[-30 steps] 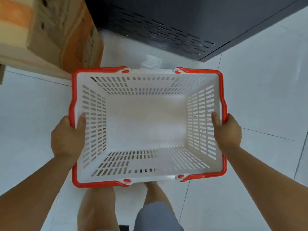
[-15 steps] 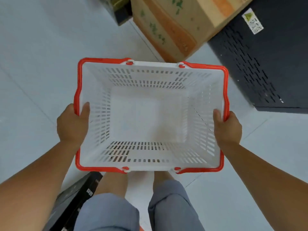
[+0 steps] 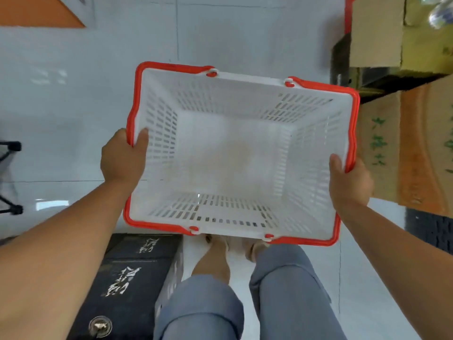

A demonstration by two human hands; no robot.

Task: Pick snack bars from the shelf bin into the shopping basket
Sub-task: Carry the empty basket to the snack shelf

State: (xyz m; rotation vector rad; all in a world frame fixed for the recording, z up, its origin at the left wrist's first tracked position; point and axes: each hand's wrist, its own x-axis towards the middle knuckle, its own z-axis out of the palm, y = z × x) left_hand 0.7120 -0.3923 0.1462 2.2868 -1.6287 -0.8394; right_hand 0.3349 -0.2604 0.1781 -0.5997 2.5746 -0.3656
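A white slotted shopping basket [image 3: 245, 82] with red folded-down handles hangs in front of me over the floor, nothing inside it. My left hand [image 3: 122, 158] grips its left rim, thumb hooked over the inside. My right hand [image 3: 349, 182] grips the right rim the same way. No snack bars and no shelf bin are in view.
Stacked cardboard boxes [image 3: 404, 148] stand close to the right of the basket, more boxes [image 3: 377, 30] behind them. A black case [image 3: 127, 278] lies on the floor at lower left beside my legs. Black tripod legs [image 3: 9, 177] show at the left edge. Pale tiled floor lies ahead.
My view and the basket have swung left: the cardboard boxes shifted from the top to the right side, the dark cabinet left the frame, and the black case came further in. Both grips unchanged.
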